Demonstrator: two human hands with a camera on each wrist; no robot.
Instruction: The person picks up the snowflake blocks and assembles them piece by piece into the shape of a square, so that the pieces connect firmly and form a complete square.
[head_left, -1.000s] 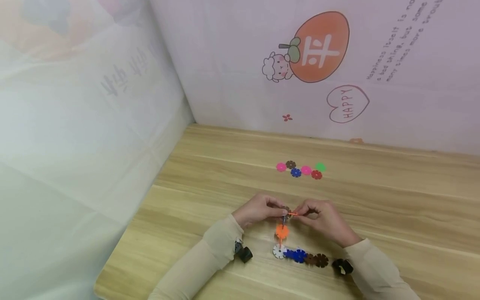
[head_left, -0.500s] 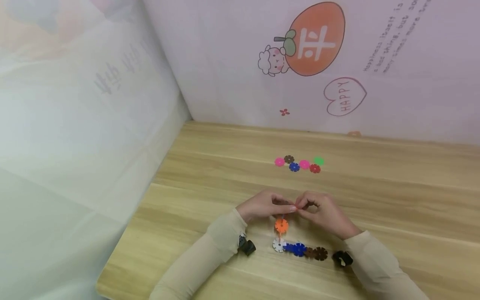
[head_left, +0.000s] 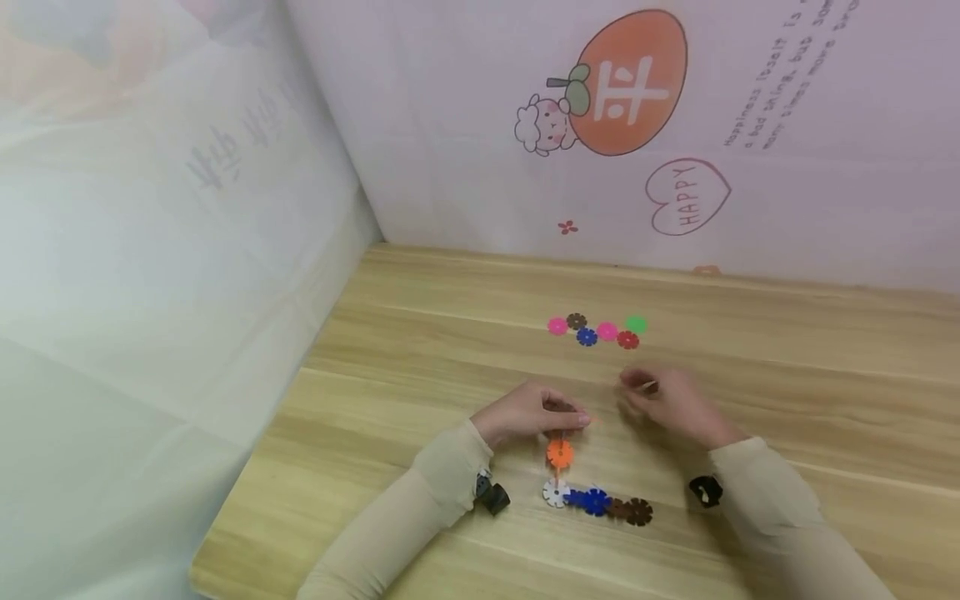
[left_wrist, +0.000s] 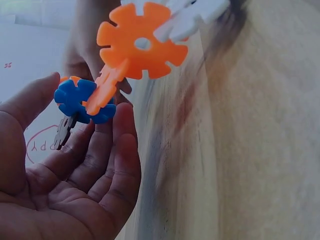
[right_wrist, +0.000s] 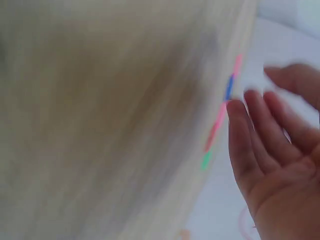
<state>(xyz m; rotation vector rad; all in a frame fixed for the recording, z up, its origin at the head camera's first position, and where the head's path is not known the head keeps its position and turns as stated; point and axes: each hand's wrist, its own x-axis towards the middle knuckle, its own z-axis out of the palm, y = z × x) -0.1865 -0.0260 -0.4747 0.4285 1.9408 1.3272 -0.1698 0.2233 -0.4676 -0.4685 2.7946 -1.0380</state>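
Note:
My left hand [head_left: 528, 411] pinches the far end of a chain of interlocking notched plastic discs. In the left wrist view its thumb and fingers lie around a blue disc [left_wrist: 70, 100], with a dark brown disc [left_wrist: 64, 132] slotted in and a bit of orange behind. From there the chain runs through an orange disc [head_left: 559, 454] to a white disc [head_left: 556, 492]. At the white one it bends right, through a blue disc [head_left: 596, 502] to a brown disc [head_left: 638, 512]. My right hand [head_left: 678, 406] holds nothing, apart from the chain, its fingers loosely bent.
Beyond the hands on the wooden table [head_left: 420, 333] lies a row of loose discs: pink [head_left: 557, 327], brown [head_left: 576, 321], blue [head_left: 587, 337], another pink, red [head_left: 627, 340] and green [head_left: 636, 324]. A printed cloth [head_left: 465, 125] hangs behind the table's back edge.
My right hand has let go of the orange disc at the chain's end and moved away to the right and slightly back. The left hand keeps its grip on the chain.

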